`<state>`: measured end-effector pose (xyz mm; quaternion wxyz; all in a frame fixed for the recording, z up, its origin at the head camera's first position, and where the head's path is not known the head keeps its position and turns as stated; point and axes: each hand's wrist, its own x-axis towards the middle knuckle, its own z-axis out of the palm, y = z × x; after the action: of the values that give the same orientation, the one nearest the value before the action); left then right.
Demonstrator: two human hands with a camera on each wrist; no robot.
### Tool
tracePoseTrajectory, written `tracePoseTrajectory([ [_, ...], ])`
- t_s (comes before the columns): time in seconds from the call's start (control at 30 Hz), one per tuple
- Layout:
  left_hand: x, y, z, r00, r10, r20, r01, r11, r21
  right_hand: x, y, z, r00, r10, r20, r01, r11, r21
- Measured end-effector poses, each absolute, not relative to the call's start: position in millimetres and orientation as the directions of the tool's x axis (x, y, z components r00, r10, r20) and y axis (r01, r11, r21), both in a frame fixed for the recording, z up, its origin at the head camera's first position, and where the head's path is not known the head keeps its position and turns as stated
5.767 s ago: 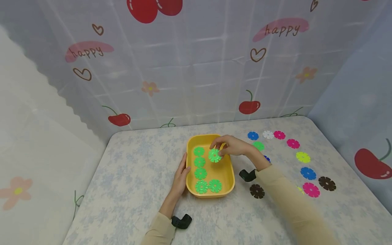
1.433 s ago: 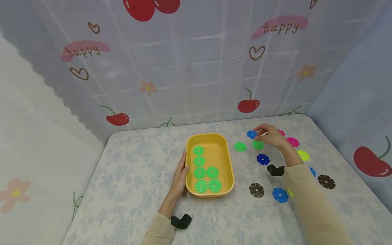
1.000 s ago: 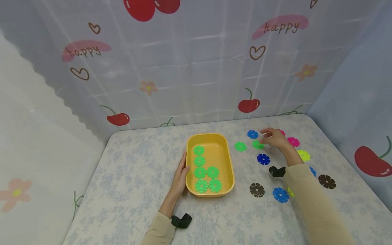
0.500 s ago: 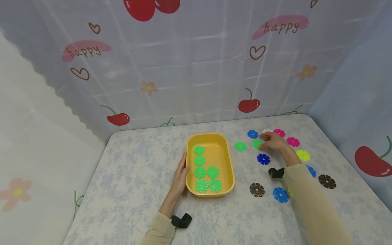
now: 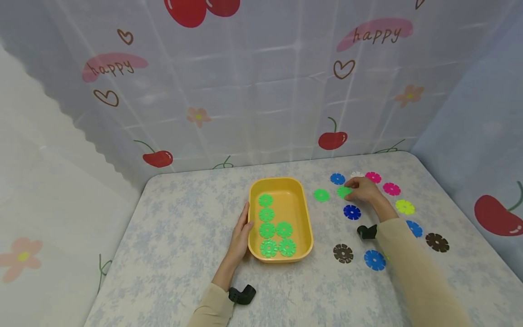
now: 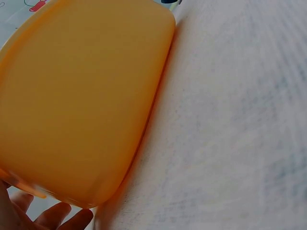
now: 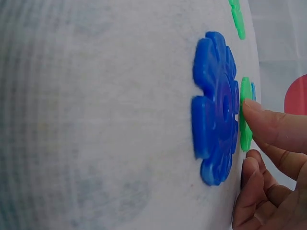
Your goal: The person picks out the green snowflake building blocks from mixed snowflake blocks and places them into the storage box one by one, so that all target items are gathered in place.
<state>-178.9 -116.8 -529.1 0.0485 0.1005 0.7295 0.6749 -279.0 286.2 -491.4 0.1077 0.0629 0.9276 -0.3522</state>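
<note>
Beside the tray point(image 5: 304, 213), right hand point(image 5: 363, 190) fingers green disc point(image 5: 343, 192).

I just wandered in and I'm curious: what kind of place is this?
Probably a small tabletop play or sorting corner, not a kitchen: a table with a floral cover, cherry-print curtains around it, and a yellow tray with coloured toy discs beside it.

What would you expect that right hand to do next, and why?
Probably pinch the green disc and lift it toward the tray. The right hand has fingertips on it, six green discs already lie in the tray, and the left hand rests against the tray's side.
</note>
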Motion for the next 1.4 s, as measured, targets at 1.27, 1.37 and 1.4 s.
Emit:
tracePoseTrajectory([
  [1.27, -177.3, -116.8, -523.8, -0.976, 0.211, 0.054, 0.067, 0.057, 0.996, -274.5, 242.6, -429.2, -0.976, -0.183, -0.121, -0.018, 0.616, -0.787],
  [1.37, -177.3, -117.0, -524.4, -0.976, 0.209, 0.059, 0.073, 0.063, 0.995, -276.6, 224.0, -422.5, -0.968, -0.235, -0.085, -0.078, 0.608, -0.790],
  [1.4, -177.2, -117.1, -524.3, -0.976, 0.210, 0.062, 0.077, 0.063, 0.995, -277.4, 217.5, -420.6, -0.964, -0.254, -0.077, -0.096, 0.603, -0.792],
])
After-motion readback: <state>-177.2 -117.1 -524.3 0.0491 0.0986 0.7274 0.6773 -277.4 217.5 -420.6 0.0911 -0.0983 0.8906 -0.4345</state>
